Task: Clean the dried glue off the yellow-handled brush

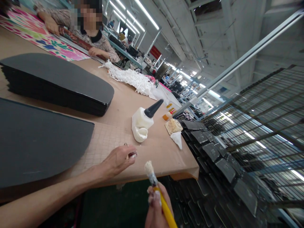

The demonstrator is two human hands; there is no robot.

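My right hand (158, 202) grips a yellow-handled brush (163, 205) below the table's front edge. Its pale bristles point up, and whitish residue coats the ferrule and my fingers. My left hand (121, 160) hovers at or rests on the table edge with its fingers curled together. Something small and white shows at its fingertips, too small to name. Just beyond that hand is a white plastic bottle (140, 123) with a black cone-shaped spout (154, 108) and a round opening low on its near side.
A stack of dark grey curved panels (59, 79) and another grey panel (42, 142) lie at left. White shredded strips (131, 76), a small orange bottle (167, 115) and a yellowish pad (174, 126) are farther back. A co-worker (95, 39) handles patterned fabric (47, 41). Black panels (213, 155) fill the right.
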